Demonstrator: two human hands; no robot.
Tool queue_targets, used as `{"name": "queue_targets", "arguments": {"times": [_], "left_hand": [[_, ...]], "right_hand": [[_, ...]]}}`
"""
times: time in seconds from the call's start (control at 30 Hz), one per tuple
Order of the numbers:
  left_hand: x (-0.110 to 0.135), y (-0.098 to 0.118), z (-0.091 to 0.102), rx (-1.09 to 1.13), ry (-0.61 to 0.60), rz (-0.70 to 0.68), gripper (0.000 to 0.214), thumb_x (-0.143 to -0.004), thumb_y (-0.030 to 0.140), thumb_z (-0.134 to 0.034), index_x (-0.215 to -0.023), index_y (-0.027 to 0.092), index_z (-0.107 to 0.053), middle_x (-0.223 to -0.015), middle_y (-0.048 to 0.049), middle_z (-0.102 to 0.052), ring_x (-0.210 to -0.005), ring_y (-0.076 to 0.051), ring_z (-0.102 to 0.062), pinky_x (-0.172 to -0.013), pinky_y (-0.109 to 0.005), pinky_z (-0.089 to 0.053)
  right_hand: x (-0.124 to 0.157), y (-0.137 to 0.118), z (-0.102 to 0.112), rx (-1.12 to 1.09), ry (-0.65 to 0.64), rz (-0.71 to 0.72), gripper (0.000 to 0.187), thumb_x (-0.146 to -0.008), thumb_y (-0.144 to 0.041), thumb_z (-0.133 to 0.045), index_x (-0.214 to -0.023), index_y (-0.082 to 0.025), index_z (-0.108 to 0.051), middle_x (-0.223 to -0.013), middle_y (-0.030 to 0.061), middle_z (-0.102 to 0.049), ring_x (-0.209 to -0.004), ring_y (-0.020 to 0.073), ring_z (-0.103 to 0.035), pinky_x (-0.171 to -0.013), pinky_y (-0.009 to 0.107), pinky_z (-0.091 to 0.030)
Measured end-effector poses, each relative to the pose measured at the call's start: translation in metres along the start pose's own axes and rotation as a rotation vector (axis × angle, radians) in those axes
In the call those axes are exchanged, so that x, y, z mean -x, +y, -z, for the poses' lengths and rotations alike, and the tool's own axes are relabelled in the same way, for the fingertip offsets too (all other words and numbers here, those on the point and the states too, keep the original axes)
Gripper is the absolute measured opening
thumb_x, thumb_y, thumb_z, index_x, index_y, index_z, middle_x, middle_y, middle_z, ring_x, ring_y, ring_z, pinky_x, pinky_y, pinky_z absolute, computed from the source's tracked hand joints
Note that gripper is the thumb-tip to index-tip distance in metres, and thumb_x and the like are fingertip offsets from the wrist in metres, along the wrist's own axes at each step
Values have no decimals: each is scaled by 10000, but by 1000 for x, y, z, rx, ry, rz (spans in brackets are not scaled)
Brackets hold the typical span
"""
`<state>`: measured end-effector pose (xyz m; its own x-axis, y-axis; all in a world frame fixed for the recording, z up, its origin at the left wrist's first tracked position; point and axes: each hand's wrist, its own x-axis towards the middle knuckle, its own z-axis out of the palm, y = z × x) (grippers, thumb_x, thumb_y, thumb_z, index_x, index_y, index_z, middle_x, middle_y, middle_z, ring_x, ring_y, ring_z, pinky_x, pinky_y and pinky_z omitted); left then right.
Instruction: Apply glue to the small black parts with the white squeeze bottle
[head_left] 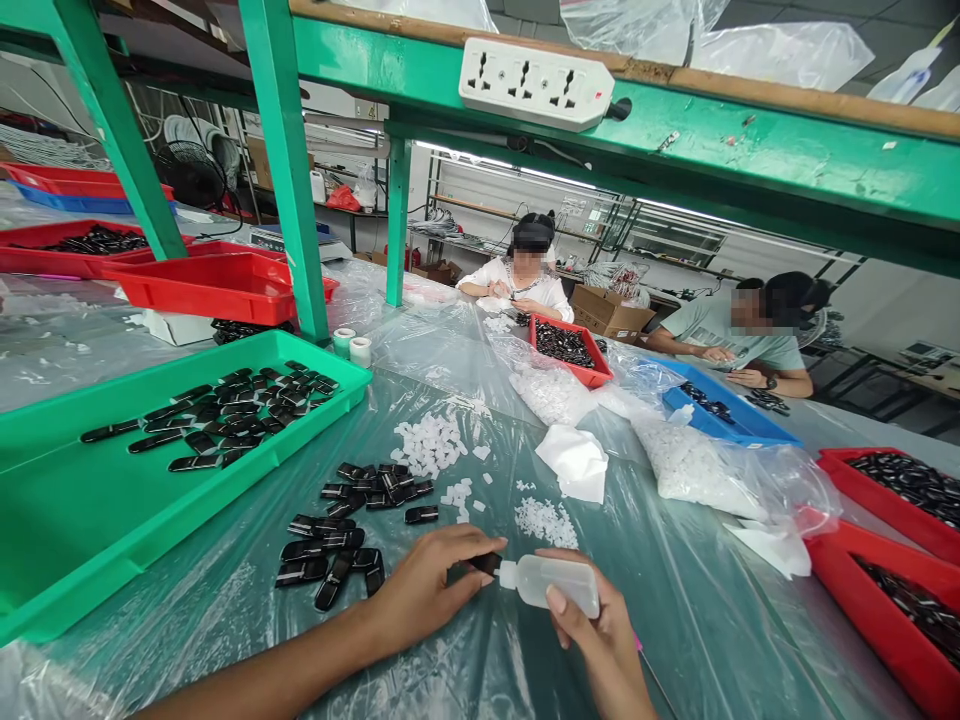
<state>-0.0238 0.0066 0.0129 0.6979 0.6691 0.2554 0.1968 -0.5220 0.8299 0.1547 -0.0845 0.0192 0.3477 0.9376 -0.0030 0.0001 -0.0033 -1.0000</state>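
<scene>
**Bottle (559,583) pointed at black piece (487,563)**

At the lower centre of the frame, a left hand (431,570) pinched the black piece between thumb and fingers while a right hand (604,635) gripped the bottle, thumb on its near side. The nozzle faced left, at the piece's end; whether the two touched could not be told. Just left of the hands, a pile (322,545) of similar pieces lay on the plastic-covered table (450,685). White chips (431,445) were heaped near the centre, with finer bits (545,522) above the bottle and white paper (576,462) beyond. A green tray (67,530) holding more black pieces filled the left; a red tray (847,580) stood at lower right and a blue tray (750,430) at centre right. Across the table, upper centre and right, were a co-worker in white (555,290) and another in pale green (780,350), below a green shelf (750,140) bearing a power strip (535,83).
</scene>
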Motion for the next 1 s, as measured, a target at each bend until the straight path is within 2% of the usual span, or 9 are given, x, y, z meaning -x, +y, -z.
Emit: {"name": "queue_targets", "arguments": {"times": [0.1, 0.23, 0.4, 0.6, 0.8, 0.93, 1.0], "left_hand": [[1, 2, 1, -41, -22, -5, 408, -841, 147, -540, -1207, 329, -546, -1070, -18, -624, -963, -194, -558, -817, -261, -419], [2, 4, 1, -59, -48, -23, 404, -847, 148, -531, -1212, 319, -542, -1049, -26, -625, -946, -197, -561, -807, -263, -421], [1, 3, 1, -72, -41, -1, 384, -848, 153, -534, -1201, 304, -552, -1004, -27, -629, -894, -188, -576, -738, -239, -429], [1, -3, -1, -84, -26, 5, 359, -841, 183, -559, -1176, 311, -567, -1006, -25, -633, -885, -195, -584, -715, -234, -429], [1, -3, -2, -21, -24, 21, 358, -830, 149, -553, -1156, 293, -584, -991, -28, -628, -863, -181, -585, -691, -222, -438], [-1, 0, -2, 112, -32, 39, 281, -811, 158, -579, -1068, 253, -641, -963, -36, -632, -854, -171, -588, -701, -217, -449], [-2, 0, -3, 193, -44, 52, 253, -815, 186, -581, -1053, 233, -651, -967, -46, -632, -866, -176, -589, -713, -223, -456]], "right_hand": [[1, -4, 0, 45, 1, 21, 355, -682, -463, -673, -901, -186, -636, -614, -2, -557, -495, 102, -410, -470, 217, -338], [2, -7, 0, 103, 4, 28, 363, -673, -470, -674, -909, -197, -639, -781, 41, -624, -662, 166, -540, -584, 242, -416], [4, -8, -2, 108, 7, 36, 375, -658, -477, -679, -912, -203, -645, -832, 55, -640, -725, 199, -577, -626, 257, -446], [2, -6, -3, 99, 15, -4, 395, -664, -498, -670, -918, -196, -648, -832, 78, -654, -723, 221, -593, -593, 276, -461], [2, -7, -4, 72, 25, 36, 364, -657, -469, -692, -892, -193, -658, -763, 60, -647, -629, 176, -561, -535, 249, -432], [-1, -5, 0, 44, -17, 14, 333, -665, -448, -696, -868, -187, -657, -532, -23, -518, -459, 95, -415, -442, 208, -341], [-3, -2, 1, -17, -55, -32, 350, -675, -459, -685, -876, -174, -654, -498, -35, -483, -439, 86, -383, -418, 203, -303]]}}
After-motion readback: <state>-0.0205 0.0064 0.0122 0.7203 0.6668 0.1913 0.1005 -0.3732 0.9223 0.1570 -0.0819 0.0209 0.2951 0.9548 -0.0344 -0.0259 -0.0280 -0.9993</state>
